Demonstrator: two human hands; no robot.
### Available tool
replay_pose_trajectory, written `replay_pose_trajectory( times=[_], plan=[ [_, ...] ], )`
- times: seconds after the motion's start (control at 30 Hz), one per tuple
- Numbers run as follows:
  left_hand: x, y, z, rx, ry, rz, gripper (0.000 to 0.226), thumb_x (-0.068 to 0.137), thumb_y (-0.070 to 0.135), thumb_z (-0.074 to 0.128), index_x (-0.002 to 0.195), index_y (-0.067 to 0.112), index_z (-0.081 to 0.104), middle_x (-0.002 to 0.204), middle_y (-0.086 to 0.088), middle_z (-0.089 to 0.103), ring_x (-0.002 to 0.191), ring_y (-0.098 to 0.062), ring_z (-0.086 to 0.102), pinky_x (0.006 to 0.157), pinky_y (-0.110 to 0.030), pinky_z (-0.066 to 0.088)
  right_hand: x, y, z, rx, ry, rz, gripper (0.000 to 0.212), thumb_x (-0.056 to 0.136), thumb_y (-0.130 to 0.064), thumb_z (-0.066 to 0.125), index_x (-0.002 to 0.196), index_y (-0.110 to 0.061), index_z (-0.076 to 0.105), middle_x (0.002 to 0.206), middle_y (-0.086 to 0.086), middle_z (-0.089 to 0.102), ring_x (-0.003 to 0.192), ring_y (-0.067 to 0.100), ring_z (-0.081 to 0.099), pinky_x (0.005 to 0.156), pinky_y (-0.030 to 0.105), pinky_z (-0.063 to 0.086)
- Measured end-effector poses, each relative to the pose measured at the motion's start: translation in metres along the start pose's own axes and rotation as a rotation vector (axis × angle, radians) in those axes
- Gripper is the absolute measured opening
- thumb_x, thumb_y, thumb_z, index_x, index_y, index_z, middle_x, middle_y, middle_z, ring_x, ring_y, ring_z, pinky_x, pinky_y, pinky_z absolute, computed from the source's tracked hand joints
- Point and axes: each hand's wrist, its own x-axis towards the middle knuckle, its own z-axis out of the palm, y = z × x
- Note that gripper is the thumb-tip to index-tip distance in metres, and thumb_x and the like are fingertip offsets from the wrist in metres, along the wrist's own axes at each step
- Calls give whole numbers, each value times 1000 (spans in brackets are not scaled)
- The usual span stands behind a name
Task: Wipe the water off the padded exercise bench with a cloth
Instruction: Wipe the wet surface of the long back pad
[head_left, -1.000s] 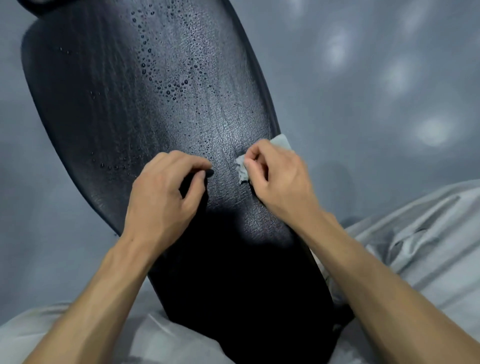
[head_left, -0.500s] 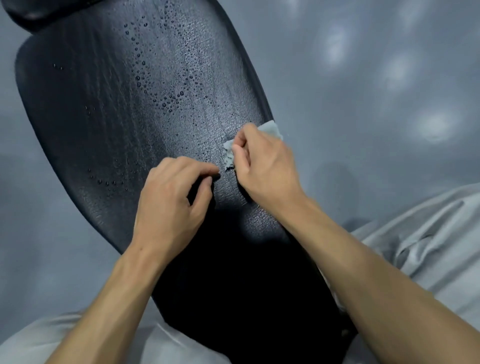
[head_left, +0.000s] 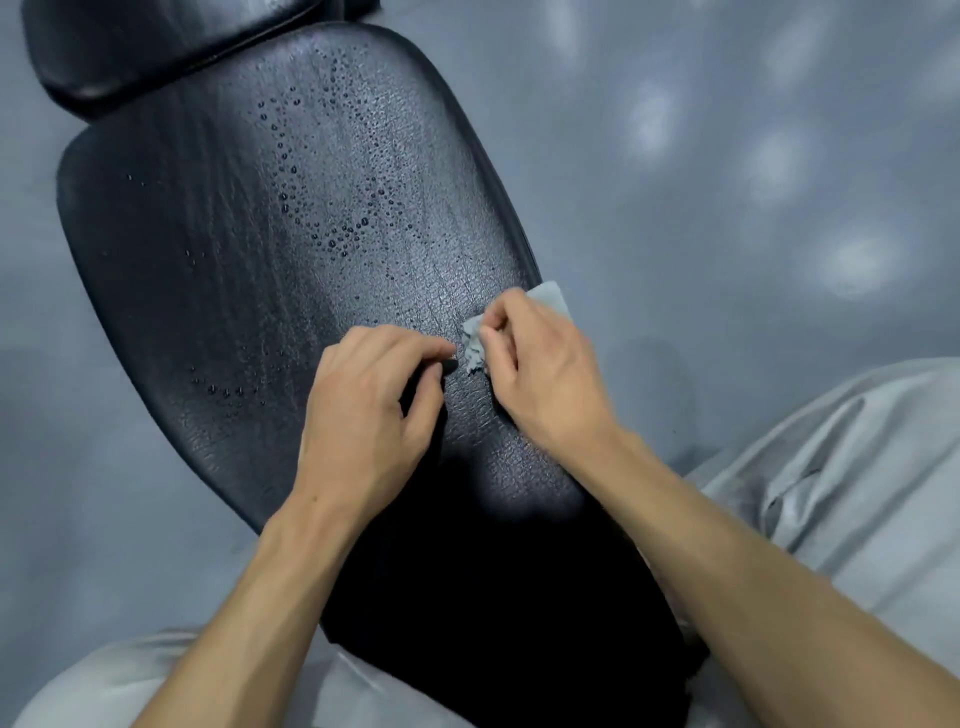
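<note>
The padded bench (head_left: 249, 249), black and grained, fills the left and centre of the frame, running from a separate head pad (head_left: 156, 47) at the upper left down into shadow at the bottom centre. Compared with a second ago, more of its upper end and the head pad show, so the view has tilted up; the two hands have kept their places near the right edge of the pad, closing slightly toward each other. The water droplets (head_left: 337, 218), beaded in a loop across the upper middle of the pad and in a short row at its lower left, look untouched over that second. My reading is that wiping proper has hardly begun here: the cloth is being readied or bunched, and nearly all the wet area lies up and left of it.

The right hand (head_left: 540, 374), at centre right, has its fingers curled and pinches a crumpled pale grey-blue cloth (head_left: 475, 345) against the pad, with a flatter corner of it showing past the knuckles at the bench's right edge. The left hand (head_left: 363, 410), just beside it, is curled with fingertips near the cloth's left fringe; whether it actually grips the fabric I cannot tell. Light grey trousers (head_left: 857, 467) show at the lower right.
</note>
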Motion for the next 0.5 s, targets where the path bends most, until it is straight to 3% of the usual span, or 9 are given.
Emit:
replay_pose_trajectory(
  times=[0.1, 0.17, 0.27, 0.4, 0.5],
  plan=[
    [-2, 1, 0, -6, 8, 11, 15, 95, 21, 63, 105, 21, 73, 101, 8, 69, 96, -22, 59, 85, -40, 45, -26, 0, -7, 38, 11, -22, 11, 94, -10, 62, 89, -18, 55, 79, -24, 56, 79, 10, 54, 68, 28, 38],
    [-4, 0, 0, -5, 11, 11, 15, 95, 21, 62, 106, 22, 72, 100, 9, 68, 97, -21, 59, 86, -40, 45, -65, 4, -13, 14, -34, -4, 12, 93, -11, 63, 88, -18, 54, 73, -21, 43, 76, 11, 51, 68, 30, 39],
    [-6, 0, -1, -2, 18, 1, 15, 95, 21, 62, 105, 23, 72, 100, 9, 69, 97, -20, 59, 86, -39, 45, -93, 10, -16, -18, -107, -2, 7, 93, -19, 59, 89, -19, 53, 77, -14, 49, 75, 16, 53, 71, 36, 43],
    [-8, 4, 1, 10, 7, 8, 17, 94, 23, 61, 106, 22, 72, 101, 7, 70, 97, -22, 60, 86, -42, 47, -38, 6, -7, -13, -90, -20, 6, 96, -18, 59, 94, -18, 54, 86, -2, 65, 82, 27, 60, 72, 43, 47],
    [-9, 9, -1, 8, 3, -3, 18, 94, 24, 60, 107, 23, 73, 101, 6, 70, 97, -23, 60, 87, -43, 46, -10, 1, -8, 11, -49, 21, 11, 96, -21, 61, 99, -16, 52, 77, -4, 59, 76, 30, 59, 70, 42, 48]
  ],
)
